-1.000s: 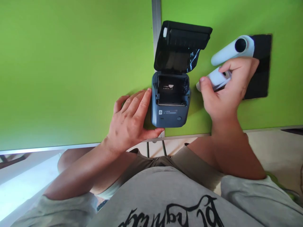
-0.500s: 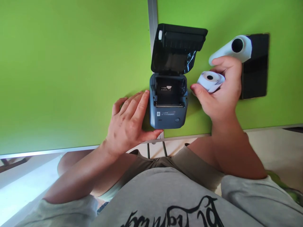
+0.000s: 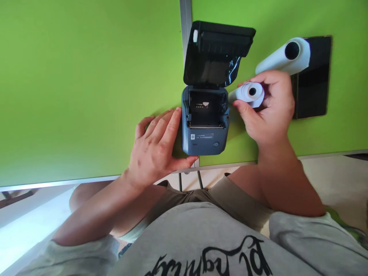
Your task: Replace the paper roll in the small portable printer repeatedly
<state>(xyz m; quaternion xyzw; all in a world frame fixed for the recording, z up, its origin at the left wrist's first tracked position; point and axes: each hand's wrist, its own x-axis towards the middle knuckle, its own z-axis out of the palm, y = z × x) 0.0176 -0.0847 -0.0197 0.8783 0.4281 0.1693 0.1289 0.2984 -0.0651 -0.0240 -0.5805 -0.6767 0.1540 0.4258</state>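
Note:
A blue-grey label printer (image 3: 204, 143) sits on the green tabletop with its black lid (image 3: 214, 57) raised, and its paper bay (image 3: 201, 113) shows no roll inside. My left hand (image 3: 156, 147) braces the printer from the left, fingers along its side and thumb at its front edge. To the right of the printer, my right hand (image 3: 268, 103) is closed around a small white paper roll (image 3: 243, 93), whose dark core hole faces up toward me. The far end of that roll points at the printer's right side, apart from the bay; its lower part is partly hidden by my fingers.
A larger white roll (image 3: 273, 59) with a wide dark core lies behind my right hand. Beside it is a dark flat tablet-like device (image 3: 314, 86), partly covered by the roll and hand. A metal seam (image 3: 185, 23) divides the tabletop (image 3: 86, 76); its front edge is close to my body.
My right hand has turned the small paper roll and brought it a little left, nearer the printer. My left hand stays against the printer, whose lid remains up.

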